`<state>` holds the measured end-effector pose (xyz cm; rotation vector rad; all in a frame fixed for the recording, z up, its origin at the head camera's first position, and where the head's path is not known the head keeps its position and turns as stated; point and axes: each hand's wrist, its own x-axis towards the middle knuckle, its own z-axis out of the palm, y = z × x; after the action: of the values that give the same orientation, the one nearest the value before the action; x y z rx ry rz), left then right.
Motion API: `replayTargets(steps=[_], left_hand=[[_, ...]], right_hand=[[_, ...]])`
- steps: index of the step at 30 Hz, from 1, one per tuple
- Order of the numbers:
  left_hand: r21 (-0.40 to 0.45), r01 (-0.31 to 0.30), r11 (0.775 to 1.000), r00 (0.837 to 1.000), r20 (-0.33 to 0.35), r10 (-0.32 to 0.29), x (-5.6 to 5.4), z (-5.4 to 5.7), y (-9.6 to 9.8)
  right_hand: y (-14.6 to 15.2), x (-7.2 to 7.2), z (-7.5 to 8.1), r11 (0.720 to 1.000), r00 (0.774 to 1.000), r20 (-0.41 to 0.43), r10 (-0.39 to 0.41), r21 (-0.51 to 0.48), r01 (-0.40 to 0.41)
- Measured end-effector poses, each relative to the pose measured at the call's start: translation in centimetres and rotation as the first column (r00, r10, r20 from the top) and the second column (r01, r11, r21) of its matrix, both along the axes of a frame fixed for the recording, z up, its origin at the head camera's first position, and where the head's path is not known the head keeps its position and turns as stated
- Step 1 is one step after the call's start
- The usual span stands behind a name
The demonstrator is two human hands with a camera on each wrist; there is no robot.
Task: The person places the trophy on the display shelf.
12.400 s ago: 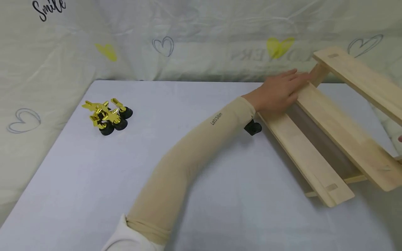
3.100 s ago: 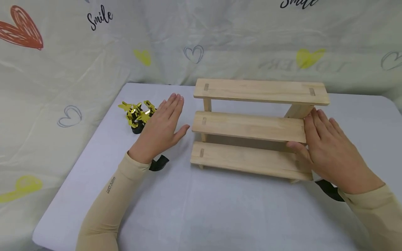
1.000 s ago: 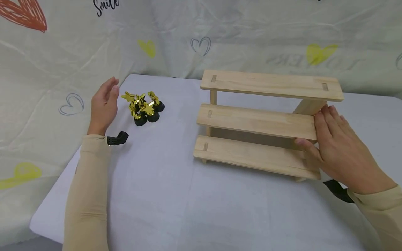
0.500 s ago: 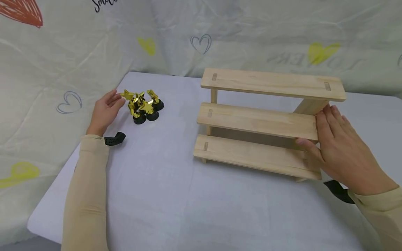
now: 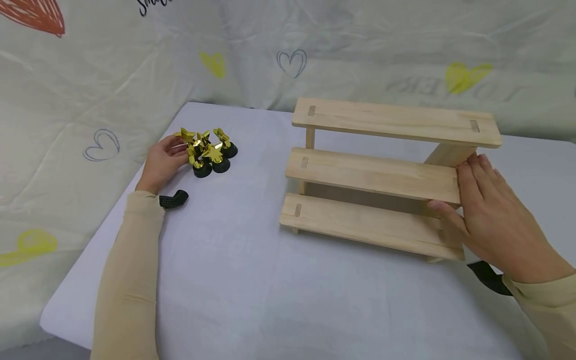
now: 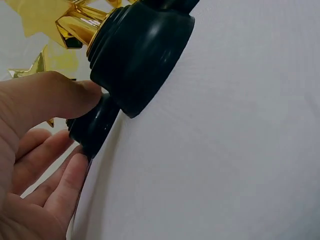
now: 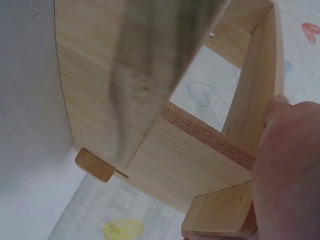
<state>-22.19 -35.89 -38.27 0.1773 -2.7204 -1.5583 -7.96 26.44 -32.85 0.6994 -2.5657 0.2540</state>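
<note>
Star trophies (image 5: 215,154) reached by the left hand (image 5: 163,162), the nearer one.
The cluster is seen upright on the table's (image 5: 225,280) far left, just right of that hand; one black base (image 6: 95,122) is bracketed by thumb and fingers, but whether it is firmly pinched cannot be told. The shelf (image 5: 360,218), its long axis running left to right, is set well apart, its right end touched by the right hand's (image 5: 499,217) straight fingers.
</note>
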Motion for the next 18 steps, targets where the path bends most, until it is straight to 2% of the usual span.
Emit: replayTargets(steps=[3, 6, 11, 18], left_hand=[[-0.038, 0.018, 0.999, 1.000, 0.003, -0.018, -0.06, -0.30, 0.00], [-0.072, 0.006, 0.997, 1.000, -0.014, -0.007, -0.21, -0.34, 0.11], [-0.137, -0.025, 0.990, 0.999, -0.033, 0.020, -0.44, -0.48, 0.25], [-0.179, -0.049, 0.983, 0.999, -0.033, 0.044, -0.59, -0.87, 0.52]], right_hand=[[-0.23, -0.09, -0.01, 1.000, 0.999, -0.028, 0.026, -0.002, -0.026], [-0.29, -0.13, 0.07, 0.999, 0.998, -0.048, 0.042, -0.008, -0.042], [-0.35, -0.11, 0.22, 0.999, 0.998, -0.045, 0.042, -0.015, -0.043], [-0.43, -0.09, 0.14, 0.999, 0.999, -0.025, 0.035, -0.022, -0.036]])
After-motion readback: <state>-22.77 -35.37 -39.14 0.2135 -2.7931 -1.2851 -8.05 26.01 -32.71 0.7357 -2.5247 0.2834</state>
